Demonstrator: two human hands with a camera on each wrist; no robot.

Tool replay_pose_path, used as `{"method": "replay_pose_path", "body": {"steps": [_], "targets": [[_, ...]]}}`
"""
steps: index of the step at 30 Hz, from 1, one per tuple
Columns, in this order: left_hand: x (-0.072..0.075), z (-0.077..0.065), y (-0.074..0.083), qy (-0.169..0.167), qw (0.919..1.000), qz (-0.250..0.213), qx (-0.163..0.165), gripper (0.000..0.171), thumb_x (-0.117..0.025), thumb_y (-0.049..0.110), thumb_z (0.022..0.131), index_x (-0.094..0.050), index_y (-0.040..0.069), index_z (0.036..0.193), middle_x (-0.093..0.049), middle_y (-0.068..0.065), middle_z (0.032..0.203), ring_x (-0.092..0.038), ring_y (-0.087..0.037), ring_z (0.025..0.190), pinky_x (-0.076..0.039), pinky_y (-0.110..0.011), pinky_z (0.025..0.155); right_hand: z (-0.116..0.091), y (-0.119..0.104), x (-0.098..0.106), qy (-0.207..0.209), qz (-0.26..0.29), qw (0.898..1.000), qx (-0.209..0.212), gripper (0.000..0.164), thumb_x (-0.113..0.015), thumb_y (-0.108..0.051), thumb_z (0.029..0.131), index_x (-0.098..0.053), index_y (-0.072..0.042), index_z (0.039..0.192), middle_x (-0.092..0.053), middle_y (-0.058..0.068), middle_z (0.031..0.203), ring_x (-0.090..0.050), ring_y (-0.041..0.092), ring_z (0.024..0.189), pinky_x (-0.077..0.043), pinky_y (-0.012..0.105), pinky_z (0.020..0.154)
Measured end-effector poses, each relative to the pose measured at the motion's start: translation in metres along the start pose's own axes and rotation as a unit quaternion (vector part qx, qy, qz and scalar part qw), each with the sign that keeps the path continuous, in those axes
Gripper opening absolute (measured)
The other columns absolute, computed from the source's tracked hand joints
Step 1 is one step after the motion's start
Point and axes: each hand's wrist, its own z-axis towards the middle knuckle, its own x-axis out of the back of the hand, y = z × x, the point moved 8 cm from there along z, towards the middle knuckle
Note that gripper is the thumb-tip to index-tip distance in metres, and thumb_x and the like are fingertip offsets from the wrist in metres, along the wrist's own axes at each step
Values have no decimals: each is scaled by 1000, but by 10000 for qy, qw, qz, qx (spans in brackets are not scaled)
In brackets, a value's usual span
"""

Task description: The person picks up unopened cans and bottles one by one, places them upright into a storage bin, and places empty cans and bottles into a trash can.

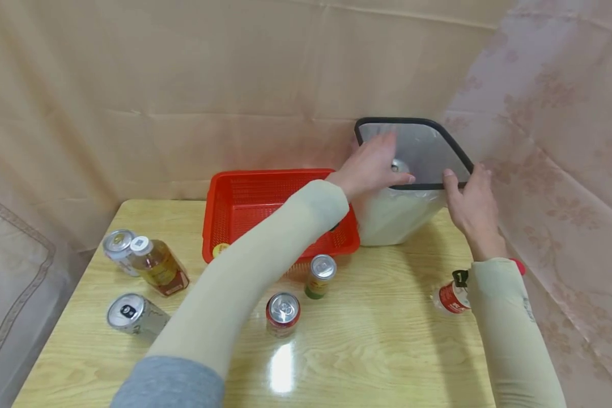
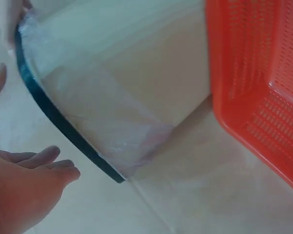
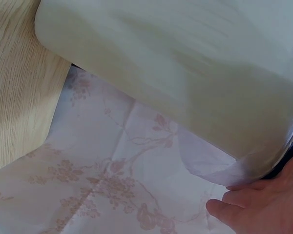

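Observation:
A pale trash bin with a dark rim and a clear plastic liner stands at the back right. My right hand grips its right front corner, thumb over the rim and fingers outside. In the right wrist view, these fingers lie against the liner's folded edge. My left hand, blurred, is over the bin's opening. The left wrist view shows that hand with fingers extended and thumb apart, nothing between them. A can's silver end shows inside the bin, just beside the left thumb.
A red plastic basket adjoins the bin's left side. Two cans, one red and one green-yellow, stand before it. At left are a tea bottle and two cans. A red-labelled bottle lies by the right forearm.

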Motion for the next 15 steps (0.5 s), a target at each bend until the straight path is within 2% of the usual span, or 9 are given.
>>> {"method": "replay_pose_path", "body": {"steps": [3,6,8,11,13,15], "targets": [[0,-5,-3,-17,9999,116,-102,99,-66,57,96,-15,8,166,-31,-3,167,-32,-18,151,-20,-46,127,0,3,0,-75,35,10000,-12,95,-24,-65,104,4,5,162,6,30,168,-1,51,154,-9,64,123],[10,-12,-4,-2,9997,96,-226,94,-62,55,98,-16,8,165,-31,-4,167,-30,-19,152,-21,-35,126,2,5,0,-113,47,9999,10,94,-23,-64,104,6,5,162,8,29,168,1,50,154,-7,62,124],[20,-17,-5,25,9994,66,-327,90,-60,53,99,-20,7,164,-32,-5,166,-30,-19,151,-21,-29,125,3,6,2,-114,60,9999,10,94,-23,-64,104,5,5,162,8,29,168,1,50,154,-6,62,124],[38,-30,-10,-20,9991,-221,-364,88,-59,51,99,-20,8,164,-29,-5,167,-29,-18,152,-22,-26,124,3,9,4,-141,57,9999,-22,93,-23,-63,105,6,6,162,9,30,167,1,51,153,-6,62,124],[50,-41,-14,3,9975,-566,-419,82,-61,49,99,-27,9,162,-38,-5,161,-40,-16,143,-34,-24,118,4,10,4,-147,38,9999,-43,93,-23,-62,105,6,6,162,9,30,167,0,52,153,-7,62,124],[64,-53,-22,60,9969,-714,-339,82,-61,49,99,-26,12,163,-39,-4,161,-42,-14,142,-36,-25,117,4,11,5,-155,8,9999,-75,93,-23,-63,105,6,6,162,10,30,167,-1,53,152,-7,63,123]]}}
